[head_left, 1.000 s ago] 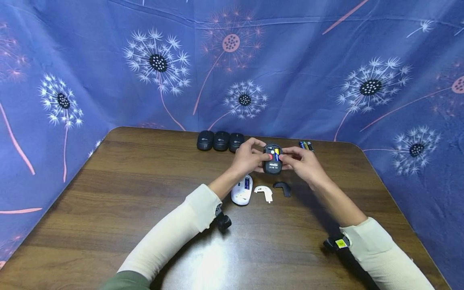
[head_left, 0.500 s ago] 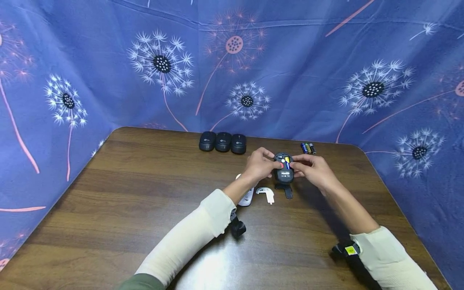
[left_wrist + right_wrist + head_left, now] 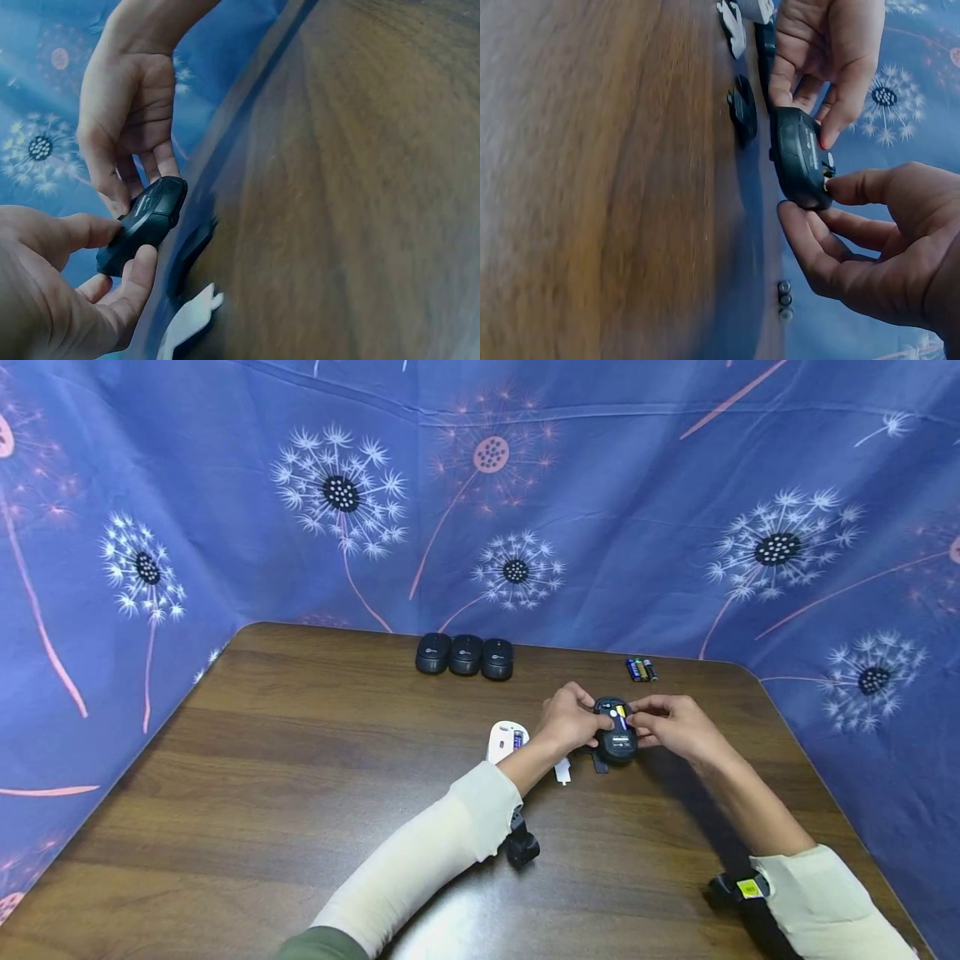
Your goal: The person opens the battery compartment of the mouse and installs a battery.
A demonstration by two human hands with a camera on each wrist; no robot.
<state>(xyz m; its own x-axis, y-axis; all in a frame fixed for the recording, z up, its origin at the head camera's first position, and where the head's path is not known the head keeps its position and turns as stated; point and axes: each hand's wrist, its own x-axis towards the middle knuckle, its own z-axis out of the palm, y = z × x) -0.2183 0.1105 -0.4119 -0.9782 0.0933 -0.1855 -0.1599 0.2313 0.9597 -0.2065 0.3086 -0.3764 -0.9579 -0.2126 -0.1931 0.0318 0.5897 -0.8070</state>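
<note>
A black computer mouse (image 3: pixel 617 745) is held underside up between both hands, raised over the table. Its battery slot is uncovered, and a yellow-and-blue battery (image 3: pixel 621 717) lies in it. My left hand (image 3: pixel 567 720) grips the mouse's left side, thumb on the underside. From the right, my right hand (image 3: pixel 678 725) grips the other side, its thumb at the battery. The black battery cover (image 3: pixel 742 111) lies on the table below the mouse, partly hidden in the head view. Beside it is a white battery cover (image 3: pixel 562 771), and a white mouse (image 3: pixel 507 739) lies underside up, partly behind my left wrist.
Three black mice (image 3: pixel 465 655) stand in a row near the table's back edge. Several loose batteries (image 3: pixel 641 670) lie at the back right. A blue dandelion-print cloth (image 3: pixel 420 527) hangs behind the wooden table (image 3: pixel 300 735).
Both hands have moved right and toward the front with the black mouse. The black cover is now mostly hidden behind the mouse and left hand. The view has shifted slightly.
</note>
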